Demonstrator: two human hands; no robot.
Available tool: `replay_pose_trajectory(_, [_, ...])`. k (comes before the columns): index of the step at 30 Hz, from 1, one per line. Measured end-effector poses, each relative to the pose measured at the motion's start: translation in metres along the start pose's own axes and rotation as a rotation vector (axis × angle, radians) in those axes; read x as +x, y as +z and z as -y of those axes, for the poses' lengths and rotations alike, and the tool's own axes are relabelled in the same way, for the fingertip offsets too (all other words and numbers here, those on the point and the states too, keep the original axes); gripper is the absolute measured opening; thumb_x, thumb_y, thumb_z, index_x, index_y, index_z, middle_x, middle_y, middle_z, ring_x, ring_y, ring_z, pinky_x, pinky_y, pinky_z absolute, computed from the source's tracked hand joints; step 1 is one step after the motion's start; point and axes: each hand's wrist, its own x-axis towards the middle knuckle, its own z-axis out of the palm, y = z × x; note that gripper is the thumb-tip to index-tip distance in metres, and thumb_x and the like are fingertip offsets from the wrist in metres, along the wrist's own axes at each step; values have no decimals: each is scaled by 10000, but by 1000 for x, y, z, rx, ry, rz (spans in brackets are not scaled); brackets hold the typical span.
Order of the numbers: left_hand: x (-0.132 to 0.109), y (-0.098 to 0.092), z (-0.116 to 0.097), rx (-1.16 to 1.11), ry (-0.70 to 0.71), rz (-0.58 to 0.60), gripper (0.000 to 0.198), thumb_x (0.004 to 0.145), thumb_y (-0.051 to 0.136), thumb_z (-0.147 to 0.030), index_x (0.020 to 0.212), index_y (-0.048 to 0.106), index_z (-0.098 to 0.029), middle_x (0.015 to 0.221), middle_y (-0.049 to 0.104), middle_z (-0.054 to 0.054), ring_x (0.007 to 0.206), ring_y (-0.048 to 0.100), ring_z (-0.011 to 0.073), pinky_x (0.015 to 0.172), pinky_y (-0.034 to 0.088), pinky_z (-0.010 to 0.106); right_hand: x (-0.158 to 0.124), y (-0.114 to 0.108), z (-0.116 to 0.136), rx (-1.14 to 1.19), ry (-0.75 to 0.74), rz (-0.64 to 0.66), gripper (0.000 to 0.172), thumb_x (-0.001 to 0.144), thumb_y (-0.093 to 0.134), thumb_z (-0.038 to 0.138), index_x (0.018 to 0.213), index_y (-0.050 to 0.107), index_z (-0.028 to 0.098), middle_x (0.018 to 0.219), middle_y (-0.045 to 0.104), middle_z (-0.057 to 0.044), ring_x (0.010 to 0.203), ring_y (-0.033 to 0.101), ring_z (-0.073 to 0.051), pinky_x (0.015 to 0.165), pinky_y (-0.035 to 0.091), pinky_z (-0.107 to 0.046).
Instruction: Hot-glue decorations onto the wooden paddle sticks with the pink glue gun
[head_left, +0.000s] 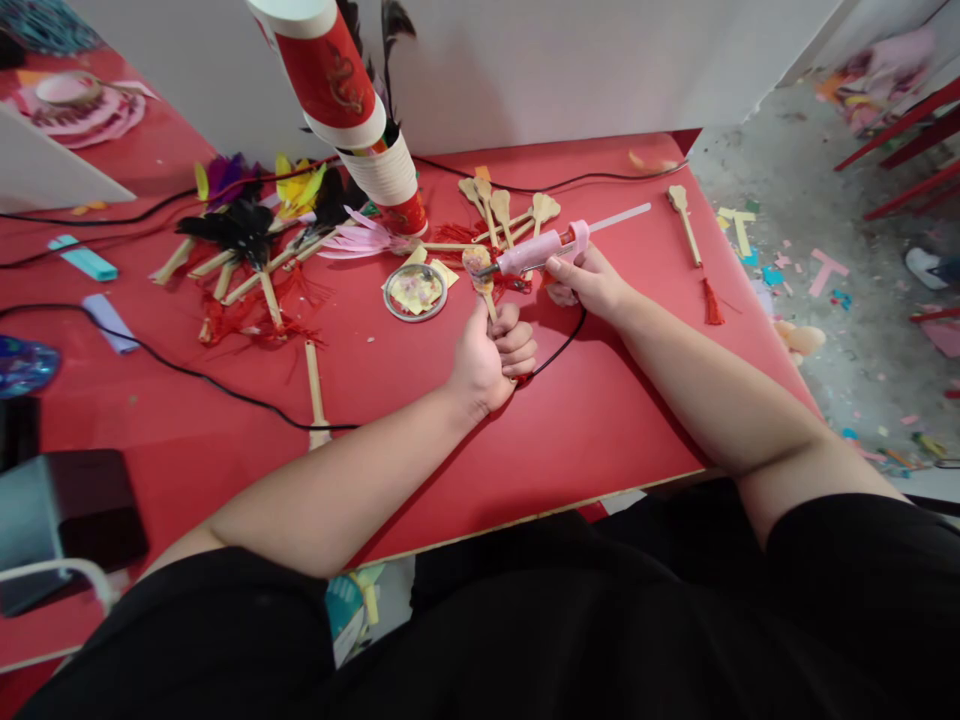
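My left hand is closed in a fist around the handle of a small wooden stick with a round decorated head, held upright over the red table. My right hand grips a pink glue gun. Its nozzle points left and touches the head of the stick. A white glue stick pokes out of the gun's back end toward the right. The gun's black cord loops under my hands.
Several bare wooden sticks lie behind my hands, one at the right and one at the left. A round tin lid, a stack of paper cups, feathered sticks and red tassels also lie on the table. Scraps litter the floor at right.
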Motion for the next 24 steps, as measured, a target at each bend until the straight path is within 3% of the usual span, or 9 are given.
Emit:
replay_pose_trajectory(10, [2,-4,-2,0,-20,42,641,1242,252,-559,690,177,-244,580,82,-98,401,93,74,384,111,183,-1,-5,-3,-5,-11,65,647,933,867,805,1015,626,210,553,408,123,470,329,-78,467,309,-230])
replay_pose_trajectory(24, [1,-4,-4,-18,-42,52,634,1245,239,-551,695,170,-244,556,110,-91,382,121,75,378,116,188,-3,-3,2,-6,-7,86,661,951,873,771,1162,680,176,585,392,129,481,338,-79,459,316,-226])
